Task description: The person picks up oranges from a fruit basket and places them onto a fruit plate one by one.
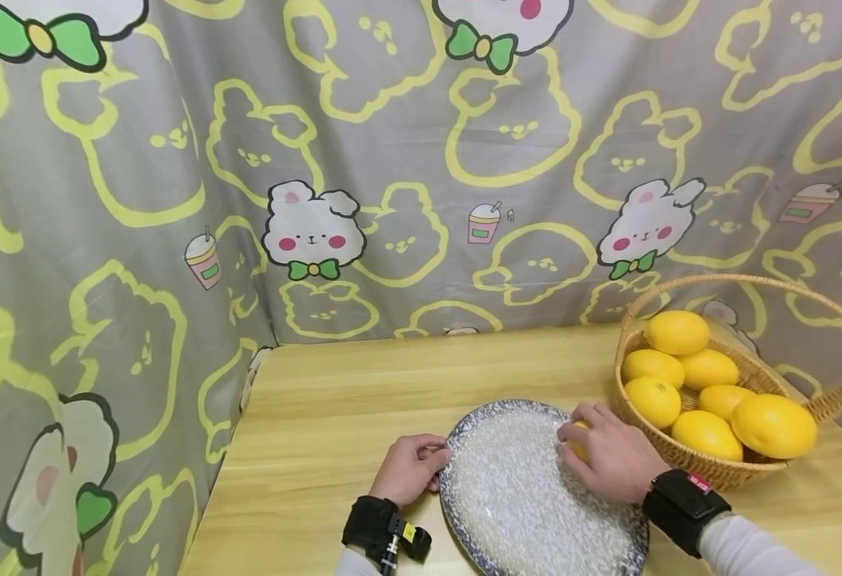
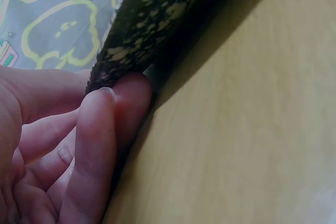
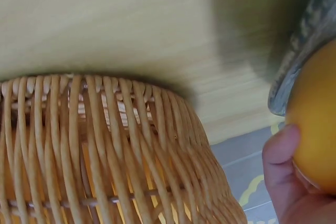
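A large oval plate (image 1: 500,488), speckled grey-white with a darker rim, lies on the wooden table in the head view. My left hand (image 1: 408,470) pinches its left edge, and the left wrist view shows fingertips (image 2: 131,93) under the plate's dark speckled underside (image 2: 152,24). Over the plate's right side, my right hand (image 1: 616,458) grips a yellow lemon (image 1: 577,442), mostly covered by the fingers. From the right wrist, the lemon (image 3: 317,119) appears large, close over the plate's rim (image 3: 281,93), with the thumb (image 3: 281,142) against its side.
A wicker basket (image 1: 640,424) with a tall arched handle (image 1: 773,284) stands right of the plate, holding several lemons (image 1: 708,436). Its woven wall (image 3: 105,150) fills the lower left of the right wrist view. A patterned grey curtain (image 1: 406,160) hangs behind and left of the table.
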A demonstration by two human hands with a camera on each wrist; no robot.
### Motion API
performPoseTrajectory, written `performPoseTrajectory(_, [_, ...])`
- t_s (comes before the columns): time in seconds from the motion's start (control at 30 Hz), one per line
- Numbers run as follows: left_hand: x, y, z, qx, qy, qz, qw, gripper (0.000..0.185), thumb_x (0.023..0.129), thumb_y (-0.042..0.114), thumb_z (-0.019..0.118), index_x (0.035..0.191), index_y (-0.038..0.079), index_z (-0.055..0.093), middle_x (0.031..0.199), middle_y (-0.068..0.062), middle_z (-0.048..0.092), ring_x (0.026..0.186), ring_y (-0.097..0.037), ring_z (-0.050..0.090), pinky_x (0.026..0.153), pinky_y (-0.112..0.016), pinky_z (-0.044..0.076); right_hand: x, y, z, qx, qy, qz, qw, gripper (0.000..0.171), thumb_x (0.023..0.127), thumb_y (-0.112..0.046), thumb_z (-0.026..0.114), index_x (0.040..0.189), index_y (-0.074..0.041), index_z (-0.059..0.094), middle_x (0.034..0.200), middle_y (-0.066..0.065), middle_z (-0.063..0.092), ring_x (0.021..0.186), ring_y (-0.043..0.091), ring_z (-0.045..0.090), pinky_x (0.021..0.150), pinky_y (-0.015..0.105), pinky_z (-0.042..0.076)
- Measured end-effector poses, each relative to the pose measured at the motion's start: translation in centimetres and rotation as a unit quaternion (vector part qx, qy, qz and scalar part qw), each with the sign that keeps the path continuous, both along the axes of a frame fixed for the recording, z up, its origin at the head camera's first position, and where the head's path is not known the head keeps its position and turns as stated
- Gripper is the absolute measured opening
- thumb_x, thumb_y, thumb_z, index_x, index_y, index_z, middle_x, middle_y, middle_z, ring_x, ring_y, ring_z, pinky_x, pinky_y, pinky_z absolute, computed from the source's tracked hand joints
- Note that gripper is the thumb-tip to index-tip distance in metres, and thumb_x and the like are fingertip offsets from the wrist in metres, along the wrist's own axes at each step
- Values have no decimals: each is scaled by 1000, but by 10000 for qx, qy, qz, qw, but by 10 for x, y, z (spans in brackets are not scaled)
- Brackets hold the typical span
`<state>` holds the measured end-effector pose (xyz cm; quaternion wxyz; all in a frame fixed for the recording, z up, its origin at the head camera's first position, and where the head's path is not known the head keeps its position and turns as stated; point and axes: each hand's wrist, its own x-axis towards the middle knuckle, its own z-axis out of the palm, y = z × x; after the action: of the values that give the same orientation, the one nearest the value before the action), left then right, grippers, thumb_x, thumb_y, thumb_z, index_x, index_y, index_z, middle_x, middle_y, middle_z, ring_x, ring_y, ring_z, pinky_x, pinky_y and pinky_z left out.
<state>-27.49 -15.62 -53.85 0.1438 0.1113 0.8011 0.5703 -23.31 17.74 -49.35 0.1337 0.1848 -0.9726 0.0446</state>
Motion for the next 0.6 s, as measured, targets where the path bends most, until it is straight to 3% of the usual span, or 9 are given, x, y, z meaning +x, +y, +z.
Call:
performPoseTrajectory(0.23, [-1, 0, 0, -16, 5, -18, 10000, 36, 97, 23, 71, 126, 2, 71, 69, 1, 68, 51, -7, 59, 49, -19, 47, 2, -2, 0, -67, -35, -201, 9998, 10, 97, -29, 68, 103, -27, 76, 108, -2, 66, 100, 21, 67, 60, 28, 49])
performPoseTrajectory(0.6, [-1, 0, 2, -49, -55, -67, 10000, 37, 98, 24, 70, 129, 3, 70, 71, 1, 70, 53, -7, 61, 51, -20, 49, 2, -1, -6, -117, 277, -282, 9991, 9, 95, -29, 70, 100, -26, 77, 104, -1, 65, 99, 22, 64, 63, 31, 52])
